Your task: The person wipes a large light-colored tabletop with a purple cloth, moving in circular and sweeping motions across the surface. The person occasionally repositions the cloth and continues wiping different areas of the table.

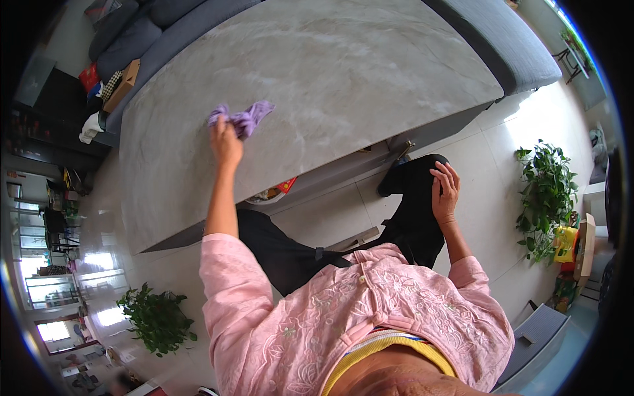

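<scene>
My left hand grips a crumpled purple cloth on the grey marbled top of a low table. Part of the cloth spreads out to the right of my fingers, and the rest is bunched under them. On my right knee, in black trousers, rests my right hand, with nothing in it and its fingers slightly spread.
Below the tabletop is an open compartment or drawer with a white container. A grey sofa adjoins the table's far right side. Leafy potted plants stand on both sides of me. A cardboard box sits on the left sofa end.
</scene>
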`<state>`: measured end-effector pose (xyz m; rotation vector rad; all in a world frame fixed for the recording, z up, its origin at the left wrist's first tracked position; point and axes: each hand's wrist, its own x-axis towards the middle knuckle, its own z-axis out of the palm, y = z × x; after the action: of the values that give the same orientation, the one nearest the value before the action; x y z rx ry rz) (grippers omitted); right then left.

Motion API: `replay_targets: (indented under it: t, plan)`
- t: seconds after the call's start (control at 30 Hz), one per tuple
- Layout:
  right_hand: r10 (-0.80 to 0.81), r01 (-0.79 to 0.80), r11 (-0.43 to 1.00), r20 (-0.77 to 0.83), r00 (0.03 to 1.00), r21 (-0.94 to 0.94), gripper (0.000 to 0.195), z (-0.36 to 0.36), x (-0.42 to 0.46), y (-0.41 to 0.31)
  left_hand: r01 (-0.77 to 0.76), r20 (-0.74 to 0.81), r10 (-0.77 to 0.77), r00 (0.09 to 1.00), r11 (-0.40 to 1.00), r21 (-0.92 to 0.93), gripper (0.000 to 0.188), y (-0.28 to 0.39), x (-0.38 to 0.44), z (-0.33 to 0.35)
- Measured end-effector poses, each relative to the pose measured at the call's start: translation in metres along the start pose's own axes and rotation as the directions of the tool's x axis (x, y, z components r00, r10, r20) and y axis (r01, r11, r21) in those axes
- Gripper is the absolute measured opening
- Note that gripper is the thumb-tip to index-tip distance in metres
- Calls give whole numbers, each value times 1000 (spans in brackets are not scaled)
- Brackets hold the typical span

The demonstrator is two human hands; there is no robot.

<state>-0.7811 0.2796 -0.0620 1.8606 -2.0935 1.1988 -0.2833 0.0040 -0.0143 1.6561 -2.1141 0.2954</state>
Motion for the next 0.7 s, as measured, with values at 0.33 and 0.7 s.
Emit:
replay_targets:
  t: [0.33, 0.7]
  plan:
    - [-40, 40, 999, 27, 999, -11, 21, 5, 7, -4, -462, 105, 486, 868, 866, -188, 32, 205, -49, -33]
    - [-56, 58, 998, 64, 996, -30, 23, 8, 5, -9, -315, -87, 303, 949, 905, -286, 25, 144, -27, 3]
